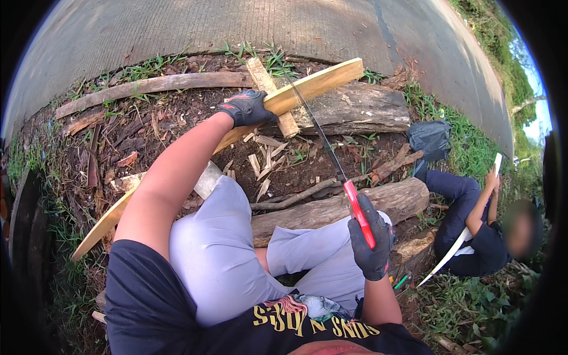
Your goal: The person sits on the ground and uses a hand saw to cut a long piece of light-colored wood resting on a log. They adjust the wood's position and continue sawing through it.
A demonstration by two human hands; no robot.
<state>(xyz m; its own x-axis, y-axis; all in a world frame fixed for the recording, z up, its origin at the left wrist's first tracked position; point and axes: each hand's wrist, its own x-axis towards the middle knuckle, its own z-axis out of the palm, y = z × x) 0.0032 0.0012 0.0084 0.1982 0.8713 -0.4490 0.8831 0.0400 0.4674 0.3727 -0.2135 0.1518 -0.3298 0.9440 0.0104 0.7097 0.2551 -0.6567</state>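
My left hand [245,108], in a dark glove, is wrapped round a long pale wooden plank [325,80] and presses on it. The plank runs from lower left to upper right, passing beneath my left forearm. Under it, a short rough piece of wood [286,123] lies crosswise against a weathered log [361,108]. My right hand [374,242], also gloved, is closed on the red handle of a handsaw [357,210]. Its thin dark blade reaches up and away to the plank, crossing it just right of my left hand.
Beside my legs lies a nearer log [337,211], with wood chips [266,163] and sticks on the soil. A curved board [157,86] lies along the paved road [195,26]. At right, beyond a black plastic bag [430,139], another person [482,242] sits holding a long pale strip.
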